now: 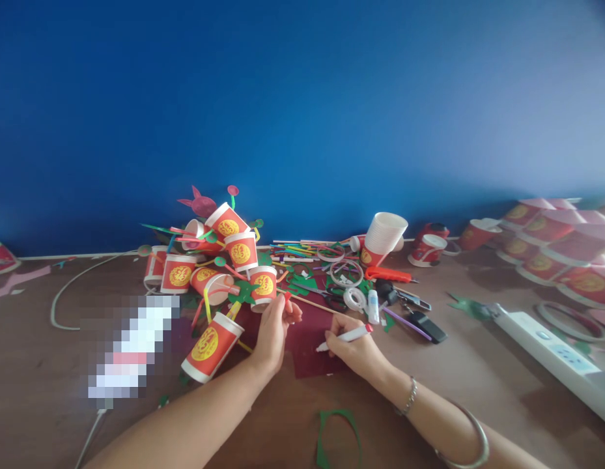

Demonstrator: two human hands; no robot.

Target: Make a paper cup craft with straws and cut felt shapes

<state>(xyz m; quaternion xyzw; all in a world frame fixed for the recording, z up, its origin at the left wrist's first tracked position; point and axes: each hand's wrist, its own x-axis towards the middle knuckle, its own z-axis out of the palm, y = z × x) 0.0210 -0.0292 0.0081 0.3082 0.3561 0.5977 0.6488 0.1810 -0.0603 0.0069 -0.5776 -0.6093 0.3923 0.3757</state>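
Note:
In my right hand is a white marker with a red end, held in a writing grip. Its tip points down and left over a dark red sheet of paper; I cannot tell whether it touches. My left hand pinches a small red marker cap above the paper's left edge. Just left of that hand, a red-and-white paper cup lies tilted. Behind it several more cups are joined with pipe cleaners and green paper pieces.
A stack of paper cups leans at the back. Scissors, a glue stick, tape rolls and black keys lie beyond the paper. A power strip stands right; a green paper scrap lies in front.

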